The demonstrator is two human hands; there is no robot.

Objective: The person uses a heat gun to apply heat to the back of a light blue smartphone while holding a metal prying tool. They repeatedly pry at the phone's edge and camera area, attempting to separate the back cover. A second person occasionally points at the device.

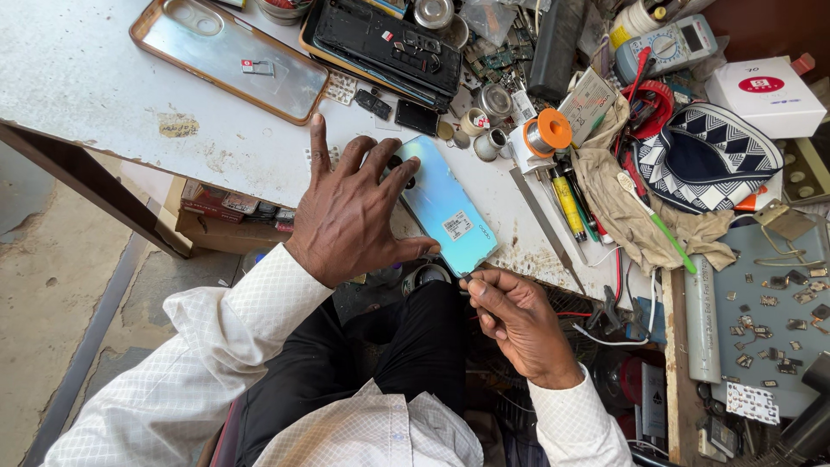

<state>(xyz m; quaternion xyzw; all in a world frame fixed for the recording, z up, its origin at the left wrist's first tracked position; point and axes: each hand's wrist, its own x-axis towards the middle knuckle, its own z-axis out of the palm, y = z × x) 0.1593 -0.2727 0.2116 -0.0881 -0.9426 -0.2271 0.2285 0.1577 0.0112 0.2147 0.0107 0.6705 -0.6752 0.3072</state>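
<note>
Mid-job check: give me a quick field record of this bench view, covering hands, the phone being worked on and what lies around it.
left hand: spread flat on the light blue phone, pressing it to the white worktable
right hand: at the phone's near corner, fingertips pinched on something too small to tell
phone: back side up, lying diagonally at the table edge
clear phone case: far left on the table
opened phone: behind, dark inside showing
solder spool: right of the phone
multimeter: far right corner

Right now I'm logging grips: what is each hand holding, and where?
Left hand presses flat on the light-blue phone's upper end. Right hand fingers pinch something thin at its lower corner; too small to identify.
</note>
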